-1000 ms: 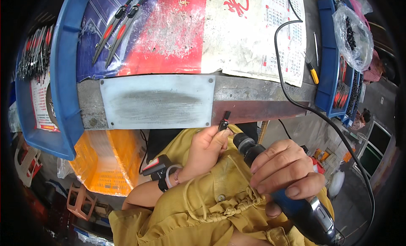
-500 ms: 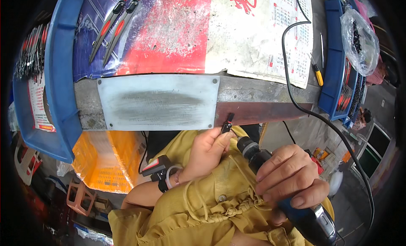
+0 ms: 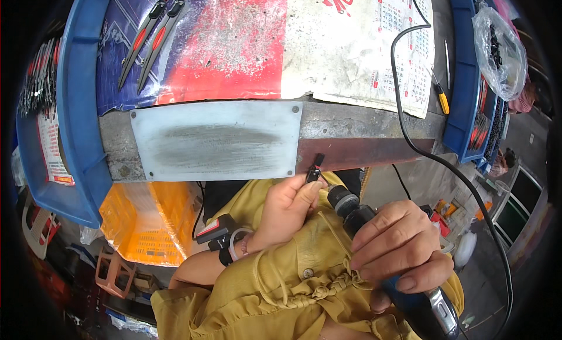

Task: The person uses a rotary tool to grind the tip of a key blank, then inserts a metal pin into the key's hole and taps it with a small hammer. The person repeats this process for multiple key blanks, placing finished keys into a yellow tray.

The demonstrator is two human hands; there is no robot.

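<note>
My left hand [image 3: 291,201] is closed on a small black piece with a touch of red [image 3: 315,171], pinched between thumb and fingers at the bench's front edge. Most of that piece is hidden by the fingers. My right hand [image 3: 404,246] wraps round a black and blue corded power drill [image 3: 358,216]. Its chuck points up and left, and the bit reaches the pinched piece; whether the tip touches it I cannot tell. Two slim, tapered black-and-red pieces [image 3: 153,46] lie side by side on the printed sheets at the far left of the bench.
A pale plate [image 3: 216,142] is fixed along the bench front. Blue bins [image 3: 88,106] holding similar pieces flank the bench. A yellow-handled screwdriver [image 3: 442,100] lies at the right, beyond the drill's black cable [image 3: 404,126]. Below left stands an orange crate [image 3: 146,223].
The view has shifted slightly. Both hands keep their holds, with the drill's bit still at the small black piece.
</note>
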